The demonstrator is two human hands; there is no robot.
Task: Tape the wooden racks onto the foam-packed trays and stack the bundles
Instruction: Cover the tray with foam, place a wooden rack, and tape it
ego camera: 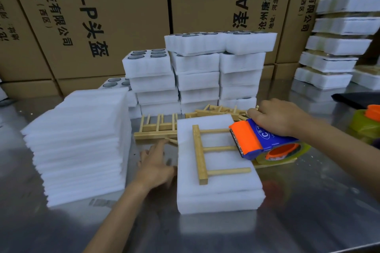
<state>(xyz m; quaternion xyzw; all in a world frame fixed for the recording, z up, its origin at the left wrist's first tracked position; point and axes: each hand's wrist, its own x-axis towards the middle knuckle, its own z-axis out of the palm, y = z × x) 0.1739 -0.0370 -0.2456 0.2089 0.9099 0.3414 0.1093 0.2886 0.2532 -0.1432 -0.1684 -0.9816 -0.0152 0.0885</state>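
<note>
A white foam-packed tray [218, 195] lies on the metal table in front of me, with a wooden rack [200, 154] flat on its top. My right hand [277, 117] grips a blue and orange tape dispenser [257, 141] held over the tray's right edge, its toothed end on the rack's rungs. Left of the tray, my left hand [154, 164] rests with fingers spread against the tray's left side. More wooden racks [158, 129] lie behind the tray.
A tall pile of white foam sheets [82, 141] stands at the left. Stacks of foam trays [197, 72] fill the middle back, taped bundles [337, 43] are stacked at the right. Cardboard boxes [102, 16] form the back wall. A green and orange container [368, 121] sits far right.
</note>
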